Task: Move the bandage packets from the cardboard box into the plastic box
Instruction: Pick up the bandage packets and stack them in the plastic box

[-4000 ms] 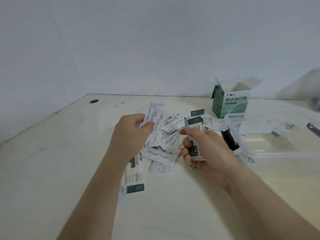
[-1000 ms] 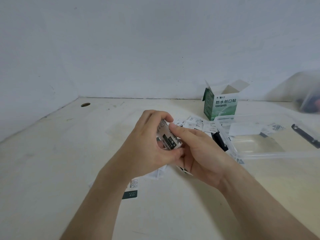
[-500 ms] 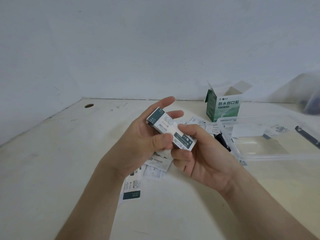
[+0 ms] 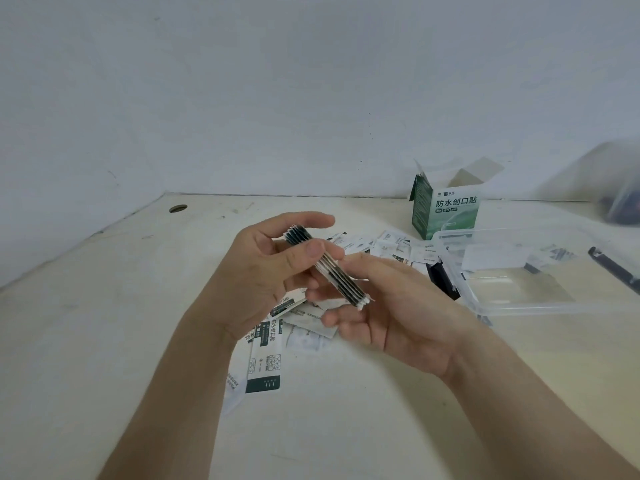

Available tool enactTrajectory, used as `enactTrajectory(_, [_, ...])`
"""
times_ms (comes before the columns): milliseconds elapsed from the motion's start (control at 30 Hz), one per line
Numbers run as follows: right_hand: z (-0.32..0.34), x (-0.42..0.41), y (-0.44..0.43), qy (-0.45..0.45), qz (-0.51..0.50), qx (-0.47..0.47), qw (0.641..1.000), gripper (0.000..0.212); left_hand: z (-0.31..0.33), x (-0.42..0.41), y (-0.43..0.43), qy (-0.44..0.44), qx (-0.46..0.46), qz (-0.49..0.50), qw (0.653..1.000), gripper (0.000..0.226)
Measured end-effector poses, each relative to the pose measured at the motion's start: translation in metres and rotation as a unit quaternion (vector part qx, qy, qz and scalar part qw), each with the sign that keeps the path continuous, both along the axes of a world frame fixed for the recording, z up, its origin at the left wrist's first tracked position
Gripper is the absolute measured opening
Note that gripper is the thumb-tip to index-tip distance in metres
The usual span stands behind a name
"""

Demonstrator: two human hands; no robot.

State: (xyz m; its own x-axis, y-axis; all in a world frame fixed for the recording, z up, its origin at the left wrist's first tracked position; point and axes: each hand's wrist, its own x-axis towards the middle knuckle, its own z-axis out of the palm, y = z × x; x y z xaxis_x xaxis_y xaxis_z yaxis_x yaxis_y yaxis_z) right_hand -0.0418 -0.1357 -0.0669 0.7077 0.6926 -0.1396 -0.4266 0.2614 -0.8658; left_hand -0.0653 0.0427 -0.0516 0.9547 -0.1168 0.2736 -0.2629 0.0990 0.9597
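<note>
A pale wall (image 4: 277, 81) backs a cream surface (image 4: 104, 341) that fills the lower part of the view. On the right of the surface sits the clear plastic box (image 4: 540, 308), open at the top. A few white packets show through its far wall, though it cannot be told whether they lie inside it or behind it.

The person's two bare forearms reach in from below. The left hand (image 4: 256, 271) grips a stack of bandage packets (image 4: 329, 271), held edge-on and tilted above the surface. Its thumb presses the side of the stack and its fingers curl round the upper end. The right hand (image 4: 398, 313) is turned palm up just beside it. Its fingers are nearly straight and slightly apart, touching the lower end and side of the stack without closing on it.

The green and white cardboard box (image 4: 450, 216) stands upright behind the plastic box's left corner, its top flaps open. Loose packets (image 4: 265, 362) lie scattered on the surface under and beyond the hands, reaching to the foot of the cardboard box.

A black latch (image 4: 443, 278) sits against the plastic box's left wall. A small round hole (image 4: 178, 208) marks the far left corner of the surface.
</note>
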Motion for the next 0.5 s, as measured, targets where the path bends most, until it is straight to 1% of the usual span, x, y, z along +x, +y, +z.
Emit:
enactTrajectory(67, [-0.003,0.002,-0.001,-0.037,-0.009,-0.028,0.999,0.049,-0.001,0.002,0.003,0.024,0.019,0.033,0.999,0.022])
enactTrajectory(100, [-0.004,0.002,-0.001,-0.071,-0.014,-0.051,0.996,0.047,-0.002,0.003,0.003,0.04,0.033,0.048,0.997,0.02])
enactTrajectory(167, [-0.003,-0.001,0.0,-0.139,-0.035,-0.104,0.984,0.027,-0.004,0.003,0.0,0.067,0.065,0.06,0.994,0.024])
enactTrajectory(200, [-0.002,-0.002,0.002,-0.16,-0.047,-0.122,0.978,0.023,-0.004,0.001,-0.001,0.076,0.075,0.059,0.993,0.027])
enactTrajectory(267, [-0.002,-0.003,0.003,-0.177,-0.073,-0.138,0.972,0.023,-0.003,0.001,-0.003,0.086,0.079,0.071,0.991,0.037])
enactTrajectory(300, [-0.002,-0.002,0.003,-0.175,-0.093,-0.135,0.971,0.021,-0.004,0.003,-0.002,0.086,0.093,0.102,0.987,0.04])
enactTrajectory(333, [-0.002,-0.001,0.002,-0.164,-0.12,-0.127,0.971,0.02,-0.006,0.005,0.0,0.08,0.145,0.153,0.974,0.039])
enactTrajectory(367, [-0.003,0.001,0.001,-0.145,-0.15,-0.119,0.971,0.019,-0.009,0.008,0.005,0.07,0.245,0.212,0.943,0.033])
enactTrajectory(400, [-0.005,0.003,0.001,-0.129,-0.178,-0.114,0.969,0.019,-0.013,0.011,0.009,0.065,0.377,0.249,0.89,0.028])
enactTrajectory(433, [-0.006,0.003,0.0,-0.115,-0.2,-0.113,0.966,0.019,-0.017,0.012,0.01,0.076,0.495,0.247,0.829,0.026])
enactTrajectory(467, [-0.008,0.005,0.001,-0.106,-0.215,-0.113,0.964,0.02,-0.021,0.012,0.009,0.099,0.571,0.225,0.783,0.027])
enactTrajectory(500, [-0.009,0.005,0.002,-0.101,-0.225,-0.113,0.963,0.021,-0.025,0.012,0.007,0.119,0.605,0.207,0.76,0.029])
